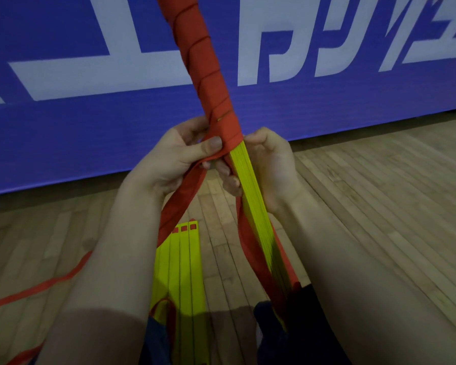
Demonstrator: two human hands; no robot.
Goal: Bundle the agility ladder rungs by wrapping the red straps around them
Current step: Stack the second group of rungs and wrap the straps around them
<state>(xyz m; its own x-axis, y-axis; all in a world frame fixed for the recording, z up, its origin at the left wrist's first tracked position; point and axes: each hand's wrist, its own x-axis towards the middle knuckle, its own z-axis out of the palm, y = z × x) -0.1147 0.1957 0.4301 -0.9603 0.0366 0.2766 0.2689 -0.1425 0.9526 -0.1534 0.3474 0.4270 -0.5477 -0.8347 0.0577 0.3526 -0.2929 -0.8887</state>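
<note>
left hand [179, 156] pinches red strap [184, 196] at the wrap's lower edge | right hand [266, 164] curls round rung bundle [250, 196] just below, tilted upward | four loose rungs [182, 272] flat on wood floor [366, 206] | blue banner [90, 127] borders floor behind

The red strap [208, 83] looks like woven cloth webbing, matt and faintly grained, its wound turns lying flat with soft edges; the stacked rungs [248, 185] under it look like yellow plastic, smooth and thin-edged, with a dull sheen; the loose rungs [184, 262] on the floor are the same smooth yellow plastic, flat-faced and slightly glossy; the floor [366, 206] is narrow wooden strips, pale, varnished to a soft shine, the grain visible; the blue banner [90, 133] has a matt surface with fine horizontal ribbing and flat white lettering; the dark blue garment [308, 325] looks like matt cloth.
</note>
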